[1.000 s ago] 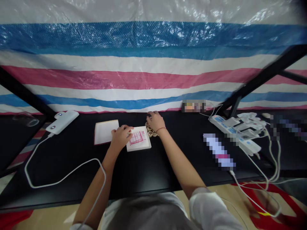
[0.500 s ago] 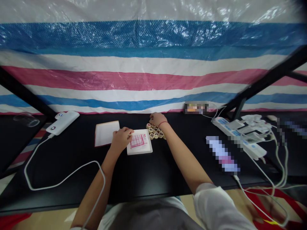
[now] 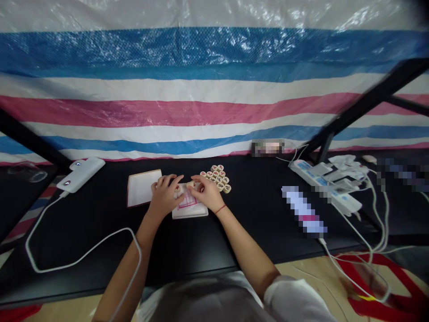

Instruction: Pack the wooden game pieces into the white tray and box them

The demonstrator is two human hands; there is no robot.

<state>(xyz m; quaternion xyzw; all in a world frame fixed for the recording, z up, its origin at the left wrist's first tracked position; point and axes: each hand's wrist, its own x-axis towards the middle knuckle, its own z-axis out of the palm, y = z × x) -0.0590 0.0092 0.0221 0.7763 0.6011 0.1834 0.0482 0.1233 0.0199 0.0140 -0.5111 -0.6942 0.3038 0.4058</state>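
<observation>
A white square box point(image 3: 190, 212) with a pink printed grid lies on the black table in front of me. My left hand point(image 3: 165, 195) is over its left side, thumb and fingers spread around a Chinese chess piece point(image 3: 177, 188) at the upper left corner. Over the box's upper right, my right hand point(image 3: 207, 194) pinches another round piece point(image 3: 191, 184) between thumb and forefinger. Beyond that hand, several Chinese chess pieces point(image 3: 219, 180) with red and black characters stand in a cluster. Left of the box lies an open white lid point(image 3: 144, 188), partly behind my left hand.
A white power bank point(image 3: 82, 174) with a cable lies at the left. On the right are a blurred phone point(image 3: 304, 210), a power strip point(image 3: 325, 185) and tangled cables. A small blurred device point(image 3: 268, 147) sits at the back, before a striped tarp point(image 3: 187, 112).
My right hand has come from the pieces' cluster down and left to the box, bringing a piece. My left hand's fingers have spread apart. The view has shifted slightly.
</observation>
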